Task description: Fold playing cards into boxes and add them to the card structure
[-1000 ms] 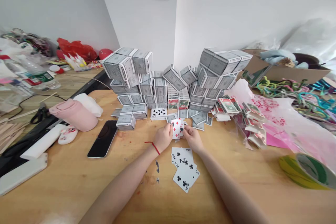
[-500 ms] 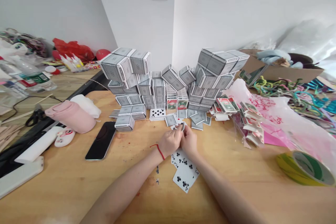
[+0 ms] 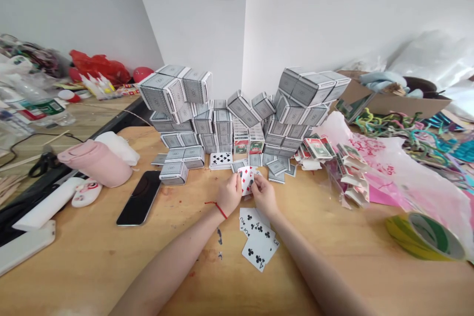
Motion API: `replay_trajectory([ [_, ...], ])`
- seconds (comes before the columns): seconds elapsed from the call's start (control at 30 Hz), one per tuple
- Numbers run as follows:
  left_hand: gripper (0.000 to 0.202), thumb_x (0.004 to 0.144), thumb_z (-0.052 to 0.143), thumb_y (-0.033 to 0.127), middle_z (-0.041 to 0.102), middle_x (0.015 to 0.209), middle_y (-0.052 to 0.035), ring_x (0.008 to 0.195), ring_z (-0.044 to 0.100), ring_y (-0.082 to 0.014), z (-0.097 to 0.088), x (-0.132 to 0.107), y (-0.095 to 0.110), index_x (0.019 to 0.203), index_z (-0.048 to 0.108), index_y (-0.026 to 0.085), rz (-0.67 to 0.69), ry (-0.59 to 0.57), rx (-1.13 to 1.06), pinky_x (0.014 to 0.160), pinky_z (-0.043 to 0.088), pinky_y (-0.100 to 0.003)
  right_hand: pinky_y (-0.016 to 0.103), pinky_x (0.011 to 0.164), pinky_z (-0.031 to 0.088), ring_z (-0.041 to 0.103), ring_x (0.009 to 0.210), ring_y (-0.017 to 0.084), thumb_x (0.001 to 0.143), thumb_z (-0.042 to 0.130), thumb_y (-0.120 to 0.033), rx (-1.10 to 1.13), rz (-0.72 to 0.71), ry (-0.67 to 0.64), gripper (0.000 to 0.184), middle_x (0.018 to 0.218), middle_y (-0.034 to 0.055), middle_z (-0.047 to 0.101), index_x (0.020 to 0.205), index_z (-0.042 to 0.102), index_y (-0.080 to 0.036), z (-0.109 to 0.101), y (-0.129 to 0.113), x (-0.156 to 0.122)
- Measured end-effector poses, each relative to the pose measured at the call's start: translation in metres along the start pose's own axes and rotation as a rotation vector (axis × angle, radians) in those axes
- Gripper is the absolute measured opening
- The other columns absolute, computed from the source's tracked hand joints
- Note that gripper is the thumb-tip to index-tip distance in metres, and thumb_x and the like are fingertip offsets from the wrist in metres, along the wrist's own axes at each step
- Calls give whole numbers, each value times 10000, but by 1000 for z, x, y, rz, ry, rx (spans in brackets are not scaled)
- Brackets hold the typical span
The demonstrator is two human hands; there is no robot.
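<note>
Red-suited playing cards [image 3: 245,183] are held up, faces toward me, between both hands. My left hand [image 3: 229,193] pinches their left edge, a red string round its wrist. On their right side my right hand [image 3: 265,194] is closed with thumb and fingertips on them. Below the hands, several club cards [image 3: 258,247] lie overlapping face up on the wooden table [image 3: 185,256]. Just beyond stand stacks of grey-backed card blocks [image 3: 181,91], stepped up at left and right. Loose face-down cards [image 3: 278,167] and a face-up eight of spades [image 3: 221,159] lie before them.
A black phone [image 3: 138,198], pink pouch [image 3: 95,163] and white mouse [image 3: 86,192] lie at left. At right are opened card boxes [image 3: 351,173], a pink-printed plastic bag [image 3: 381,158] and a green-yellow tape roll [image 3: 425,236]. A cardboard box [image 3: 411,103] stands behind.
My hands have moved slightly apart, and the cards between them now show their red faces. The club cards below are less covered. The view has shifted a little.
</note>
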State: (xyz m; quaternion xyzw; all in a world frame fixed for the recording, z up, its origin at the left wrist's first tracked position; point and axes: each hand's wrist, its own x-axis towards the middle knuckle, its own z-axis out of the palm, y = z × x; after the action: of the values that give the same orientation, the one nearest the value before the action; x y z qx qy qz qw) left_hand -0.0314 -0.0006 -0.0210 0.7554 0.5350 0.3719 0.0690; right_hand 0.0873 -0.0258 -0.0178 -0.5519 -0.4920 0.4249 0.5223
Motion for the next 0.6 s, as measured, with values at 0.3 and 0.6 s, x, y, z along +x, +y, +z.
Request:
replay_trajectory([
  [0.3, 294, 862, 294, 268, 475, 501, -1, 451, 427, -105, 1, 6, -7, 625, 445, 182, -84, -42, -111, 473, 262, -227, 316, 672, 491, 603, 766, 198, 673, 550, -231, 313, 64, -184, 329, 858, 45, 641, 1001, 553, -210, -5, -5, -3],
  [0.6, 320, 865, 294, 299, 388, 458, 27, 425, 360, -87, -10, 6, -6, 586, 399, 184, -24, -91, -193, 465, 261, -223, 344, 687, 499, 625, 697, 179, 621, 707, -352, 612, 338, -319, 260, 721, 50, 652, 779, 624, -164, -27, -8, 0],
])
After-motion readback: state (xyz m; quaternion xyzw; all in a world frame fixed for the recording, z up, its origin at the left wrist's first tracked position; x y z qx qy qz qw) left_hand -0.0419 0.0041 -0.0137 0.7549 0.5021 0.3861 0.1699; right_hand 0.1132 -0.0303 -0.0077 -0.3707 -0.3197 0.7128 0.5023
